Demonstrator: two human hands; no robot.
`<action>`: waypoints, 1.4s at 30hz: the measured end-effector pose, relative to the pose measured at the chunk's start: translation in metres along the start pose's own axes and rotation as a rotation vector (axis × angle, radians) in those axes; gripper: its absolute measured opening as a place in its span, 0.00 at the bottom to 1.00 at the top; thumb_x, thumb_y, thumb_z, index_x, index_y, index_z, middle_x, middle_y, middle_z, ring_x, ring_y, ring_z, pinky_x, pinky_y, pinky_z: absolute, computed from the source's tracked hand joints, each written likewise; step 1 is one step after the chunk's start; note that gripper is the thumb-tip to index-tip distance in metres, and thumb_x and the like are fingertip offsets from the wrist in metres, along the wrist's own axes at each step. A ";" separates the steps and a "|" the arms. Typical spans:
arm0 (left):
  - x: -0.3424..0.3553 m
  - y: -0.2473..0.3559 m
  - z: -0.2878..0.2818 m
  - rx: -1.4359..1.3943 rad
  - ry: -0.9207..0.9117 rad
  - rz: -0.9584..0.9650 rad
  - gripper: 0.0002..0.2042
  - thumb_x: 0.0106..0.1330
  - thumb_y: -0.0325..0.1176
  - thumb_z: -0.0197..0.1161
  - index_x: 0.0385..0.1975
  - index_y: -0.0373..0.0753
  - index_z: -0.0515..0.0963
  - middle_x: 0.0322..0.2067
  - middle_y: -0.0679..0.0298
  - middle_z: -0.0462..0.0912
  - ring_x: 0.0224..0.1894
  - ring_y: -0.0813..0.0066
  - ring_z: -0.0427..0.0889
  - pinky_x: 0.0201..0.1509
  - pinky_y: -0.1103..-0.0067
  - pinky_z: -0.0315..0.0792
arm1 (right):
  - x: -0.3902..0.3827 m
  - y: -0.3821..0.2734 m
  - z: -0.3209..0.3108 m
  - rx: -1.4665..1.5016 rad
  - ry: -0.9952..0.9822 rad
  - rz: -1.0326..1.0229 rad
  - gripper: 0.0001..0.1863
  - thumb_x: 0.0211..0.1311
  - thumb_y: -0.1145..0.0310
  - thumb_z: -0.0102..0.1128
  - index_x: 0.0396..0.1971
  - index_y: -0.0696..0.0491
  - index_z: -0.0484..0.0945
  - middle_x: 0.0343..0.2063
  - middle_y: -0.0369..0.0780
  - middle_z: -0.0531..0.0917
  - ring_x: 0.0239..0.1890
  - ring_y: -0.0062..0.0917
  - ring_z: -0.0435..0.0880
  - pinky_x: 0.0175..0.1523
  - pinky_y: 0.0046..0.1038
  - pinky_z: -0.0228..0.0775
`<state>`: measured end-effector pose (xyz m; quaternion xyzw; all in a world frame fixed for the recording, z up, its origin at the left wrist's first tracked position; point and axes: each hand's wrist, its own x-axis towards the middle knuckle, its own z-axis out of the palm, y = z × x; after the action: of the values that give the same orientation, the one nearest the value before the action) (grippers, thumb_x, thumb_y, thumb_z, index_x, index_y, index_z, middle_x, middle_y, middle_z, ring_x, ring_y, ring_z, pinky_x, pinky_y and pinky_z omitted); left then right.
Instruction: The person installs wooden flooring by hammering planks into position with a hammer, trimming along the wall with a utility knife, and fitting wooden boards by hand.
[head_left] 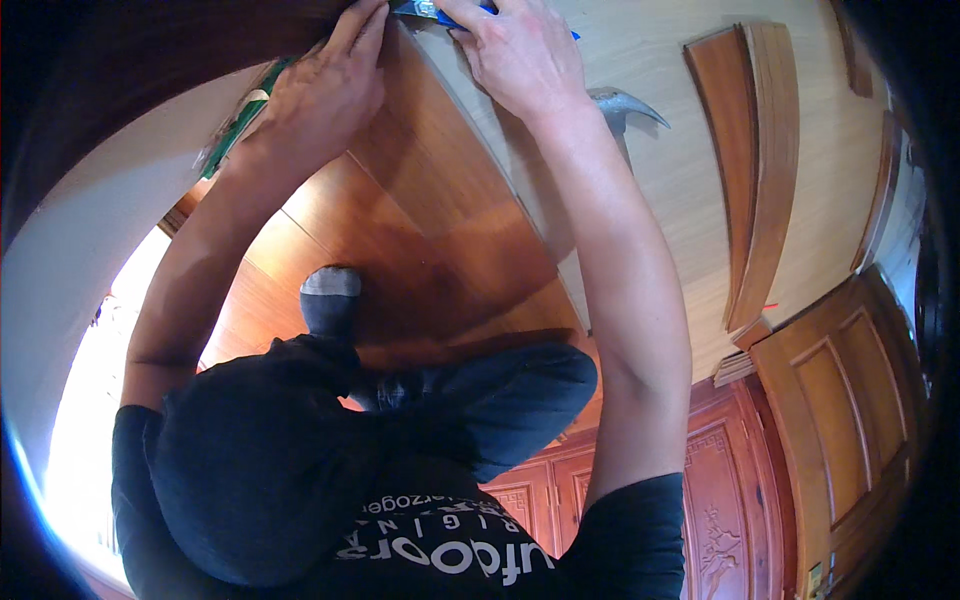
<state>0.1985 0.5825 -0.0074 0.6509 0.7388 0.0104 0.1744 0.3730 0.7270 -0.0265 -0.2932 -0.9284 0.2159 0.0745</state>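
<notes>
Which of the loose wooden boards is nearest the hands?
The one under both hands, the reddish-brown floorboard at the floor's edge, beside the hammer. The other loose boards lie apart, far right.

The floor (660, 60) carries everything here. Part of it is pale, light-wood underlay; the other part is already covered with reddish-brown floorboards (420, 220), which meet the pale area along a diagonal edge. A claw hammer (620, 110) lies on the pale surface just beside that edge. Farther off on the pale area rests a small stack of loose brown planks (755, 170), side by side, with another short offcut (738, 365) near their lower end.
</notes>
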 end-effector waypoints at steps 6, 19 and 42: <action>-0.001 -0.002 0.001 -0.007 0.139 0.126 0.31 0.69 0.31 0.62 0.71 0.31 0.62 0.71 0.55 0.64 0.57 0.48 0.83 0.59 0.62 0.81 | 0.003 -0.001 -0.004 0.044 -0.013 0.041 0.16 0.66 0.68 0.60 0.53 0.40 0.83 0.39 0.45 0.78 0.45 0.44 0.81 0.49 0.44 0.75; 0.013 0.002 -0.018 0.124 -0.195 0.025 0.33 0.74 0.39 0.55 0.70 0.19 0.58 0.73 0.36 0.57 0.45 0.42 0.87 0.48 0.59 0.85 | 0.011 0.010 -0.007 -0.043 0.018 -0.087 0.16 0.67 0.69 0.59 0.52 0.41 0.83 0.38 0.46 0.78 0.43 0.43 0.81 0.48 0.45 0.75; 0.013 0.008 -0.012 0.023 -0.050 -0.019 0.30 0.71 0.37 0.62 0.69 0.28 0.64 0.74 0.56 0.62 0.53 0.52 0.86 0.55 0.66 0.84 | 0.013 0.013 -0.008 0.014 0.056 0.070 0.17 0.67 0.67 0.62 0.55 0.42 0.83 0.39 0.45 0.78 0.43 0.41 0.82 0.47 0.43 0.77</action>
<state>0.2020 0.5985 0.0031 0.6459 0.7404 -0.0164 0.1854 0.3709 0.7466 -0.0252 -0.3310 -0.9135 0.2167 0.0951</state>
